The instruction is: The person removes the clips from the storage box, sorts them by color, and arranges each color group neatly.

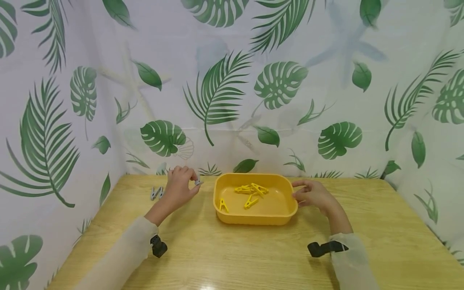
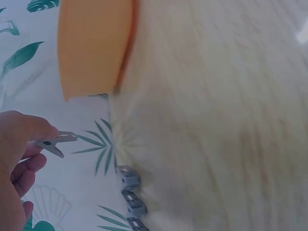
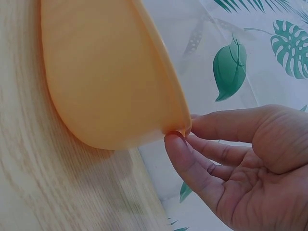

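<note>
Between thumb and fingertips, my left hand pinches a grey clothespin, held up left of the yellow plastic tub. My right hand grips the tub's right end; in the right wrist view the thumb and forefinger pinch its rim. Several yellow clothespins lie inside the tub, most of them bunched toward the back. More grey clothespins stand on the table behind and left of my left wrist, partly covered by the hand; they also show in the left wrist view.
The wooden table runs back to a white leaf-print curtain, which also hangs along both sides. A dark wrist camera is strapped to the left sleeve, another camera to the right.
</note>
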A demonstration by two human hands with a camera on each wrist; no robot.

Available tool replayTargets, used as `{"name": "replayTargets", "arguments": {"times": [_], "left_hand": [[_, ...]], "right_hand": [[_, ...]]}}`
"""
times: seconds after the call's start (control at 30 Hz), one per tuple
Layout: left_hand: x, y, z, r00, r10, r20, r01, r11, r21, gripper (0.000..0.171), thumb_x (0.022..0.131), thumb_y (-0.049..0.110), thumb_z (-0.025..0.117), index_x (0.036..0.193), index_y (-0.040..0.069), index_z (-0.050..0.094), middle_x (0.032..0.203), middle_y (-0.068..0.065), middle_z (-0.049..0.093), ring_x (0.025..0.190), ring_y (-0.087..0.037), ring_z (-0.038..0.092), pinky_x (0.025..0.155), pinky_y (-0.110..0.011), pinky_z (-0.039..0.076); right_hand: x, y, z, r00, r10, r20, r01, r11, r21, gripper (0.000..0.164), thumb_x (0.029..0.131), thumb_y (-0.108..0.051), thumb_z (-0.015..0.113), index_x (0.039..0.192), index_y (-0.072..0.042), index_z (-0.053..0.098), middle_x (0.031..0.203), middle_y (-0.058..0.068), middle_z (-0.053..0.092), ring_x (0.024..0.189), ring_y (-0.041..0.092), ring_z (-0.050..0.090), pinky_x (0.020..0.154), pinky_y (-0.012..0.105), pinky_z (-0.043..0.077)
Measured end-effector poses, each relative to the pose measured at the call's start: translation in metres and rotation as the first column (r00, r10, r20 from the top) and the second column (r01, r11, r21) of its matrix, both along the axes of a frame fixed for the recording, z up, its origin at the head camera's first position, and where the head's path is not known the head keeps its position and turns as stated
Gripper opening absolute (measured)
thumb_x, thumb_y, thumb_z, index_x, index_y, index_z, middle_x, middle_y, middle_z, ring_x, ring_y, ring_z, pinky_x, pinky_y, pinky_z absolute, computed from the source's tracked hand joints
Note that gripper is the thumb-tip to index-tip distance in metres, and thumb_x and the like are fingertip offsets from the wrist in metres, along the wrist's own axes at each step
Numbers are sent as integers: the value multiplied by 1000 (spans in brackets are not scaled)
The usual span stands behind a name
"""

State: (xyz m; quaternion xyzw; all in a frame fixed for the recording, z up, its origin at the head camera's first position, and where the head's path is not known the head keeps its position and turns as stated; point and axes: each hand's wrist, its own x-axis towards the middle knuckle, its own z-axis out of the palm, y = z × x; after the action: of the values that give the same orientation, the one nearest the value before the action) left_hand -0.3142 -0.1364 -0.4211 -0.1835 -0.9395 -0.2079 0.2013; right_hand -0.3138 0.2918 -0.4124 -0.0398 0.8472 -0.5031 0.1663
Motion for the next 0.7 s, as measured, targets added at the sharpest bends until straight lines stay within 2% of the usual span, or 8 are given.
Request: {"name": "replayTargets", "arguments": {"times": [0.23, 0.4, 0.7], "left_hand": [[-3, -4, -13, 1000, -27, -1, 27, 998, -59, 23, 85, 18, 83, 87, 7, 62, 87, -8, 61, 86, -26, 48, 86, -51, 34], [-1, -5, -19, 999, -39, 20, 41, 994, -104, 24, 86, 20, 83, 87, 8, 62, 85, -7, 58, 84, -24, 46, 81, -46, 30], [6, -8, -25, 991, 39, 127, -14, 981, -193, 24, 86, 24, 81, 87, 12, 60, 88, -3, 58, 90, -26, 47, 83, -46, 32]], "right_hand": [[0, 0, 3, 1000, 1, -15, -1, 1000, -11, 52, 99, -8, 63, 144, 10, 43, 119, 32, 65, 91, 20, 70, 86, 43, 60], [0, 0, 3, 1000, -4, -13, 4, 1000, -12, 52, 98, -8, 63, 143, 10, 44, 119, 32, 65, 90, 19, 71, 84, 41, 61], [1, -2, 1, 1000, -11, -3, 11, 1000, -4, 52, 98, -8, 64, 143, 10, 45, 119, 31, 65, 90, 20, 71, 86, 44, 60]]}}
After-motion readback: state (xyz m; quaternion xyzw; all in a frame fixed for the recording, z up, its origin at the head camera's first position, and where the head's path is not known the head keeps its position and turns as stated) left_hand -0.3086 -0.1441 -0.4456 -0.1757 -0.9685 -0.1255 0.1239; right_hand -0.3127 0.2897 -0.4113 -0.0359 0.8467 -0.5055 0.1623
